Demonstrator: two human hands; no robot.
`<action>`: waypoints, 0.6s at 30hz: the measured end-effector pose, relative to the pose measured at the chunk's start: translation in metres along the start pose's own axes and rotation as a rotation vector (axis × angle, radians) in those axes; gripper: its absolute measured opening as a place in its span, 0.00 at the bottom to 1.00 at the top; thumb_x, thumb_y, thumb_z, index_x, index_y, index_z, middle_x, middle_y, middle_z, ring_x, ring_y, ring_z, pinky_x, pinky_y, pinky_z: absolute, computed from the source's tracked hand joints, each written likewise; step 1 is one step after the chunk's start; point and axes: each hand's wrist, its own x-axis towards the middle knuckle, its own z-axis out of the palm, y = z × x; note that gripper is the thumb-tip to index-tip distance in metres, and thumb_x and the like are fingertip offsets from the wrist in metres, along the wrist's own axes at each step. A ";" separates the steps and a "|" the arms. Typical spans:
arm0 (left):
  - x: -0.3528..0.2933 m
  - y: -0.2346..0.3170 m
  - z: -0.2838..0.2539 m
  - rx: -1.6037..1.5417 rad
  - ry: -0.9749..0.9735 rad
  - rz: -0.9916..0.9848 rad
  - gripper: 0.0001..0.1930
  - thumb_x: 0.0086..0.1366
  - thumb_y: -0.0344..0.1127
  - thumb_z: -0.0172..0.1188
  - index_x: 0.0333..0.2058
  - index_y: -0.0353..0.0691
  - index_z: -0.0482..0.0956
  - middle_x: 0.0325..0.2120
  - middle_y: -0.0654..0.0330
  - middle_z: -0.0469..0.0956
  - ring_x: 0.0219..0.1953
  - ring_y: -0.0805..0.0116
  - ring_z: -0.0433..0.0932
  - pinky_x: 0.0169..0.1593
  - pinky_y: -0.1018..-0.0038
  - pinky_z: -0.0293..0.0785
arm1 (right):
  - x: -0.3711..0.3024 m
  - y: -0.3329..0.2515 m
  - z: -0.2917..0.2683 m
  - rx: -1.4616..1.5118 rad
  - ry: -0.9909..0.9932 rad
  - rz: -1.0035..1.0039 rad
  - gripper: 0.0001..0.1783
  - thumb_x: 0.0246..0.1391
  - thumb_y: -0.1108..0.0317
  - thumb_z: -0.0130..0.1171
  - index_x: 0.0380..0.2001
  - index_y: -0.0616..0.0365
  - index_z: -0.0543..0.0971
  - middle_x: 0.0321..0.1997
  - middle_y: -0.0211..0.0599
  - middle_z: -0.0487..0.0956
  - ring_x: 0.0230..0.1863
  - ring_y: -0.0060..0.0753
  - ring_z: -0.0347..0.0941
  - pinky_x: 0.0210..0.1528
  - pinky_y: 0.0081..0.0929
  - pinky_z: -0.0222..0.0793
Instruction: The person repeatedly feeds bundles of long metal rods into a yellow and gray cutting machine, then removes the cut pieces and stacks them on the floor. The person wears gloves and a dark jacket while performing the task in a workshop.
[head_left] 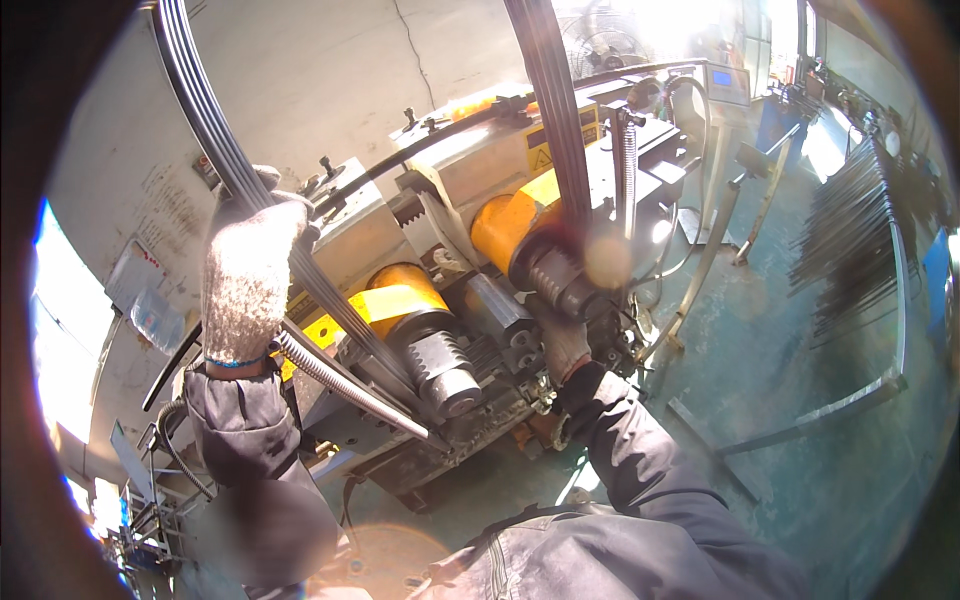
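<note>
My left hand [250,265], in a pale knitted glove, is closed around a bundle of long dark metal strips or rods [206,110]. The bundle slants down from the upper left to the left dark ridged cylinder [444,370], which sits at the end of a yellow round housing [400,285]. My gloved right hand [565,348] reaches in at the machine's front, just under the right ridged cylinder [568,280]. Its fingers are in shadow and partly hidden, so their grip does not show. A second bundle of dark strips [548,85] comes down to the right yellow housing [497,228].
A coiled metal hose [350,388] crosses below the left bundle. At the back right stands a control box [727,84] with a small blue screen. Many thin dark rods [848,235] rest on a metal rack [902,300] at right. A clear plastic bottle [157,320] lies at left.
</note>
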 end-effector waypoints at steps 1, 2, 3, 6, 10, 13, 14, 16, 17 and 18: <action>0.000 0.000 0.000 0.018 0.003 -0.022 0.18 0.76 0.26 0.66 0.61 0.36 0.76 0.41 0.61 0.84 0.41 0.70 0.86 0.47 0.72 0.84 | 0.000 0.002 0.000 -0.020 -0.003 -0.016 0.18 0.70 0.57 0.69 0.52 0.60 0.87 0.45 0.33 0.87 0.45 0.28 0.82 0.48 0.36 0.76; 0.000 0.000 0.001 0.008 0.008 -0.041 0.17 0.76 0.26 0.66 0.60 0.36 0.76 0.40 0.61 0.83 0.41 0.71 0.84 0.46 0.72 0.83 | 0.001 0.004 0.001 0.013 -0.003 -0.006 0.18 0.70 0.57 0.69 0.52 0.60 0.87 0.45 0.33 0.87 0.45 0.28 0.82 0.48 0.36 0.76; 0.000 0.000 0.001 -0.076 -0.010 -0.037 0.17 0.75 0.26 0.65 0.60 0.36 0.76 0.40 0.61 0.83 0.40 0.72 0.83 0.46 0.73 0.81 | 0.001 0.007 0.002 0.034 0.004 -0.030 0.18 0.70 0.57 0.69 0.52 0.60 0.87 0.45 0.33 0.87 0.45 0.28 0.82 0.48 0.36 0.76; -0.001 0.004 -0.001 0.055 0.000 -0.024 0.16 0.75 0.27 0.66 0.58 0.35 0.77 0.38 0.60 0.85 0.38 0.70 0.85 0.45 0.72 0.83 | 0.003 0.017 0.007 0.065 0.050 -0.074 0.17 0.71 0.57 0.69 0.51 0.60 0.88 0.45 0.33 0.87 0.45 0.28 0.82 0.48 0.35 0.76; -0.003 0.018 -0.007 0.195 0.031 -0.084 0.16 0.75 0.29 0.68 0.57 0.34 0.78 0.36 0.56 0.88 0.36 0.66 0.88 0.42 0.70 0.85 | 0.006 0.028 0.006 -0.099 0.054 -0.217 0.16 0.71 0.59 0.68 0.49 0.61 0.88 0.44 0.33 0.87 0.44 0.26 0.82 0.48 0.33 0.76; -0.008 0.027 -0.009 0.221 0.119 -0.198 0.19 0.74 0.30 0.68 0.60 0.34 0.78 0.34 0.54 0.89 0.37 0.65 0.90 0.42 0.69 0.86 | 0.005 0.032 0.003 -0.062 -0.031 -0.067 0.13 0.70 0.63 0.69 0.48 0.62 0.89 0.44 0.32 0.88 0.44 0.25 0.82 0.48 0.31 0.76; -0.008 0.029 -0.009 0.073 0.048 -0.139 0.19 0.74 0.28 0.68 0.61 0.34 0.77 0.36 0.54 0.89 0.38 0.63 0.90 0.44 0.68 0.88 | 0.003 0.031 0.002 0.075 -0.021 0.011 0.12 0.69 0.65 0.69 0.47 0.63 0.89 0.44 0.32 0.88 0.44 0.24 0.82 0.48 0.30 0.76; -0.011 0.031 -0.009 0.037 0.059 -0.188 0.19 0.74 0.26 0.67 0.61 0.33 0.77 0.39 0.54 0.89 0.40 0.61 0.91 0.47 0.66 0.89 | -0.001 0.032 0.002 0.305 0.016 0.188 0.10 0.68 0.68 0.69 0.46 0.63 0.89 0.43 0.31 0.88 0.43 0.24 0.82 0.48 0.30 0.76; -0.011 0.033 -0.011 0.012 0.007 -0.212 0.19 0.74 0.25 0.66 0.61 0.33 0.77 0.42 0.54 0.89 0.43 0.60 0.91 0.50 0.64 0.89 | -0.003 0.032 0.002 0.325 0.030 0.221 0.09 0.68 0.69 0.69 0.45 0.63 0.89 0.44 0.31 0.89 0.44 0.25 0.82 0.49 0.30 0.76; -0.012 0.032 -0.011 0.065 -0.009 -0.189 0.19 0.74 0.25 0.66 0.61 0.33 0.77 0.42 0.55 0.89 0.43 0.60 0.91 0.51 0.64 0.89 | -0.003 0.032 0.003 0.356 0.042 0.224 0.09 0.67 0.70 0.70 0.45 0.64 0.89 0.44 0.31 0.89 0.44 0.25 0.83 0.49 0.30 0.76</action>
